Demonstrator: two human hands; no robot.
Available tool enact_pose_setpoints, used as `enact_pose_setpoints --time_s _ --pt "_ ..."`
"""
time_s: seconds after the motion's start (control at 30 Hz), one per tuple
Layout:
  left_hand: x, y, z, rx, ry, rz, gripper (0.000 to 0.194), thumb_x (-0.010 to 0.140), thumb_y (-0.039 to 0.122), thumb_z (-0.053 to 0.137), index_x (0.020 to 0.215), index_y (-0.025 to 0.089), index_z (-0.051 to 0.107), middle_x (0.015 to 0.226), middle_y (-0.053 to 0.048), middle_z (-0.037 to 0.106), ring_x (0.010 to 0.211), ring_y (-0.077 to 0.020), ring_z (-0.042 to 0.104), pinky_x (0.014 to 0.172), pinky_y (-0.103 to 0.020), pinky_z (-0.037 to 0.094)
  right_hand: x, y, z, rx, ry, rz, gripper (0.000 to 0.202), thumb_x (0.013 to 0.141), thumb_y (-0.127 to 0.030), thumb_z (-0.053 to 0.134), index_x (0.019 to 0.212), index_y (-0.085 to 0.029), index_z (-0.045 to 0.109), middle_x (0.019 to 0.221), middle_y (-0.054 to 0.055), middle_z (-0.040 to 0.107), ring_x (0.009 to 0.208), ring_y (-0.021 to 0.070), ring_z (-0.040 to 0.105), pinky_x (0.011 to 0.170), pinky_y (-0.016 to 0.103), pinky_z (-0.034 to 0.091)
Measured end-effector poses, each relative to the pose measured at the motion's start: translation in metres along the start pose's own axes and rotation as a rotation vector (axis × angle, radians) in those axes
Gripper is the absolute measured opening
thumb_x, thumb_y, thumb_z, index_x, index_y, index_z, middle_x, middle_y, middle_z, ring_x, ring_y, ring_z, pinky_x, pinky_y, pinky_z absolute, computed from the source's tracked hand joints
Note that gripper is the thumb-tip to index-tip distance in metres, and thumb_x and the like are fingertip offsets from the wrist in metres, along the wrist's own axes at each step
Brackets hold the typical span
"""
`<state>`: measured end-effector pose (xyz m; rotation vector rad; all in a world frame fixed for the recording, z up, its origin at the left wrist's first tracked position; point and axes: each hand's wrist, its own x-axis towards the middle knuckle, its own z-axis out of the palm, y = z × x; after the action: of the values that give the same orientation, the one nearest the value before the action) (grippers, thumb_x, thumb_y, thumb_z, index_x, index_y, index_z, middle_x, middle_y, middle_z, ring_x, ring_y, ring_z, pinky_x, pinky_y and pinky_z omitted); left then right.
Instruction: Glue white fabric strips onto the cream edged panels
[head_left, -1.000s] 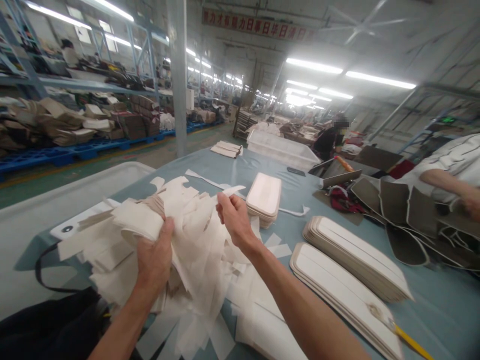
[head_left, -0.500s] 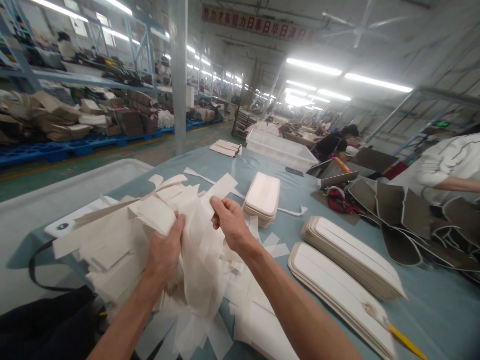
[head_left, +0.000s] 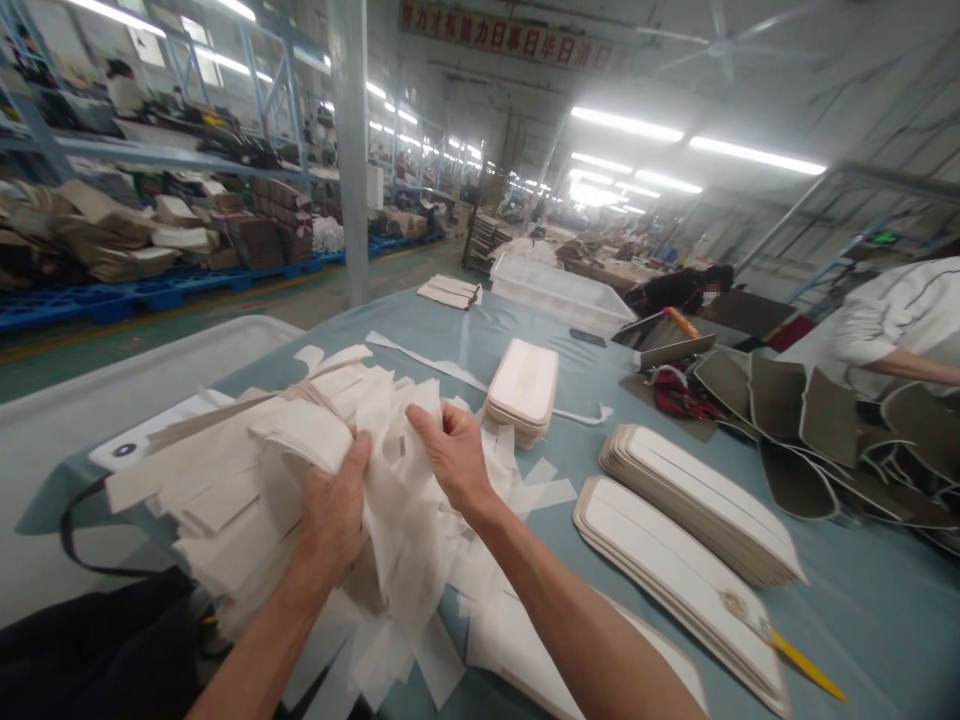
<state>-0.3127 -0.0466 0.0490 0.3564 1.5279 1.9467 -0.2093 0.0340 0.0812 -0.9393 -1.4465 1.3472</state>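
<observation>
My left hand (head_left: 334, 510) is closed around a bundle of cream strips (head_left: 296, 440), thumb on top, with one strip curling over beside it. Thin translucent paper strips (head_left: 409, 510) hang in a loose heap between my two hands. On the right side of this heap, my right hand (head_left: 454, 450) has its fingers curled and its thumb against the pale strips; its fingertips are partly hidden. More cream strips (head_left: 217, 500) fan out to the left of my left hand, over the table edge.
On the blue-green table (head_left: 540, 560) stand a short stack of rounded cream panels (head_left: 525, 380) and two long stacks (head_left: 697, 500). A yellow-handled tool (head_left: 806, 670) lies at one stack's end. Brown panels (head_left: 795, 430) lie at right, near a person in white (head_left: 900, 320). White bins flank the table.
The strip that stuck up from my right hand no longer stands out. My right hand has shifted slightly left and turned, while my left hand keeps its hold on the bundle.
</observation>
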Motion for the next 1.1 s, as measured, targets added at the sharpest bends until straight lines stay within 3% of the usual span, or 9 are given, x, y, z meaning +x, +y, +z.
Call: enact_pose_setpoints --time_s 0.13,0.3,0.53,0.7,0.97,1.1 --pt "0.002 0.006 0.003 -0.091 0.003 -0.063 0.041 0.067 0.045 0.090 0.094 0.017 0.079 0.082 -0.007 0.082 0.075 -0.0249 0.078 0.063 -0.029 0.065 -0.005 -0.002 -0.003 -0.101 0.023 -0.041 0.044 0.079 -0.058 0.076 0.067 -0.022 0.053 0.064 -0.007 0.046 0.061 0.0112 0.040 0.056 0.027 0.034" --pt "0.008 0.011 0.000 -0.154 -0.006 -0.134 0.034 0.064 0.041 0.090 0.077 0.015 0.073 0.062 -0.005 0.074 0.052 -0.0210 0.069 0.046 -0.027 0.057 -0.007 0.000 -0.004 -0.184 0.046 -0.074 0.050 0.078 -0.061 0.078 0.061 -0.024 0.049 0.059 -0.007 0.046 0.059 0.0117 0.039 0.057 0.028 0.033" --pt "-0.005 0.025 0.010 -0.244 -0.068 -0.140 0.029 0.069 0.030 0.088 0.091 0.015 0.076 0.074 -0.006 0.080 0.067 -0.0248 0.078 0.062 -0.032 0.068 -0.014 0.004 -0.009 -0.400 -0.021 -0.252 0.047 0.095 -0.055 0.061 0.061 -0.024 0.049 0.056 -0.006 0.045 0.057 0.0130 0.039 0.060 0.030 0.030" --pt "-0.011 0.031 0.012 -0.315 -0.129 -0.103 0.034 0.070 0.026 0.089 0.100 0.016 0.076 0.078 -0.005 0.080 0.076 -0.0260 0.081 0.071 -0.035 0.070 -0.013 0.008 -0.010 -0.433 0.052 -0.241 0.044 0.089 -0.050 0.071 0.064 -0.025 0.046 0.057 -0.007 0.047 0.057 0.0126 0.041 0.059 0.029 0.029" --pt "-0.009 0.027 0.017 -0.287 -0.020 -0.142 0.031 0.070 0.024 0.087 0.097 0.014 0.076 0.072 -0.004 0.076 0.082 -0.0266 0.080 0.077 -0.036 0.070 -0.017 0.010 -0.010 -0.412 0.049 -0.188 0.048 0.083 -0.053 0.078 0.063 -0.025 0.045 0.057 -0.008 0.045 0.057 0.0121 0.039 0.059 0.029 0.029" --pt "-0.007 0.028 0.020 -0.287 -0.022 -0.146 0.032 0.067 0.026 0.091 0.094 0.017 0.076 0.078 -0.003 0.078 0.086 -0.0262 0.080 0.077 -0.033 0.069 -0.021 0.009 -0.013 -0.444 -0.022 -0.222 0.045 0.083 -0.049 0.077 0.064 -0.025 0.044 0.057 -0.008 0.045 0.057 0.0120 0.037 0.058 0.028 0.027"
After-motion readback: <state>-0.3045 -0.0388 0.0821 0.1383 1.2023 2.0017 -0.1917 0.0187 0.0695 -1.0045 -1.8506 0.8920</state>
